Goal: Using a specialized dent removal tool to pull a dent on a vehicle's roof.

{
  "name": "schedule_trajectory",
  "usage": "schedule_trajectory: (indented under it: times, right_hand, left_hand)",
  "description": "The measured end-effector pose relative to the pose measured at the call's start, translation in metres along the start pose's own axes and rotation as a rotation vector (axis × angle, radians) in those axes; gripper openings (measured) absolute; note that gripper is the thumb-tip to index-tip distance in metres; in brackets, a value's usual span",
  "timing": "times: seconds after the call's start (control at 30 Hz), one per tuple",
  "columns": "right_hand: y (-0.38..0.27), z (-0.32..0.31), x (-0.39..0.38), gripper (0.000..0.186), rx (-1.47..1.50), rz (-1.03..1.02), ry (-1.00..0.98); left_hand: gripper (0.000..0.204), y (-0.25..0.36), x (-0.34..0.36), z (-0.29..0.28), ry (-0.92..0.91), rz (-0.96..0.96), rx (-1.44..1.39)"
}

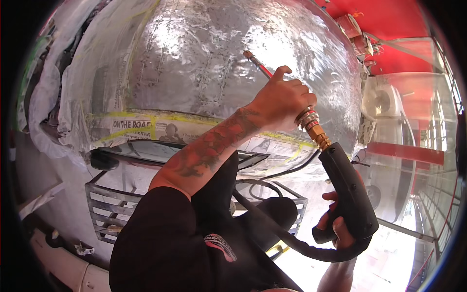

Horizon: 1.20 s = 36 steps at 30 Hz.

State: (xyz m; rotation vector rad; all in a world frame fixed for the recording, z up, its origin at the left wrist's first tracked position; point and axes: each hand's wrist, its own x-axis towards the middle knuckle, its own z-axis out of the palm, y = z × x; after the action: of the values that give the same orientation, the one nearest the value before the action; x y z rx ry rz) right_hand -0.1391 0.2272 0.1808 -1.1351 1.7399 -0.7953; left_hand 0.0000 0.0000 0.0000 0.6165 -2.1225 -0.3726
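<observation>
My left hand (287, 97) grips the slim wand (259, 64) of a pressure washer gun, just above its silver-and-brass coupler (314, 127). The wand's metal tip points up-left over a glossy silvery panel (194, 63) that looks wet or wrinkled. My right hand (340, 231) is closed around the handle of the black gun (348, 187) at lower right, with a dark hose looping beneath it. Below the silvery area runs a band of newspaper (172, 131) edged with yellow tape. My tattooed left forearm crosses the middle and hides part of it.
Crumpled plastic sheeting (46, 112) drapes the left side. A dark slatted metal frame (102, 209) stands below the panel, beside my legs. At the right are cans (350, 27), a red surface (394, 19), pale plastic-covered shapes (389, 107) and a metal grid wall (442, 204).
</observation>
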Motion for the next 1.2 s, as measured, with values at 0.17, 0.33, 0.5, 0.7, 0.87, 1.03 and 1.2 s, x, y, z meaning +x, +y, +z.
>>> schedule_trajectory:
  times: [0.17, 0.33, 0.5, 0.7, 0.87, 1.03, 1.2]
  right_hand:
    - [-0.031, 0.014, 0.018, 0.105, -0.041, -0.039, 0.036]
    - [-0.072, 0.013, 0.043, 0.094, -0.182, -0.047, -0.069]
    - [-0.107, 0.021, 0.053, 0.086, -0.380, -0.050, -0.061]
    - [-0.141, 0.025, 0.069, 0.092, -0.610, -0.113, -0.040]
    - [-0.136, 0.028, 0.073, 0.087, -0.603, -0.110, -0.099]
    - [-0.107, 0.016, 0.056, 0.077, -0.510, -0.216, -0.206]
    - [-0.099, 0.012, 0.056, 0.074, -0.471, -0.288, -0.276]
  left_hand:
    - [0.029, -0.005, -0.003, -0.014, 0.128, -0.111, -0.045]
    - [0.034, -0.017, -0.003, -0.016, 0.202, -0.212, -0.111]
    - [0.036, -0.029, -0.002, -0.017, 0.292, -0.257, -0.134]
    - [0.035, -0.117, -0.022, 0.018, 0.375, -0.358, -0.109]
    - [0.035, -0.069, -0.010, -0.016, 0.288, -0.283, -0.140]
    - [0.034, -0.026, 0.003, -0.027, 0.276, -0.174, -0.201]
    - [0.043, -0.103, -0.031, 0.013, 0.314, -0.273, -0.136]
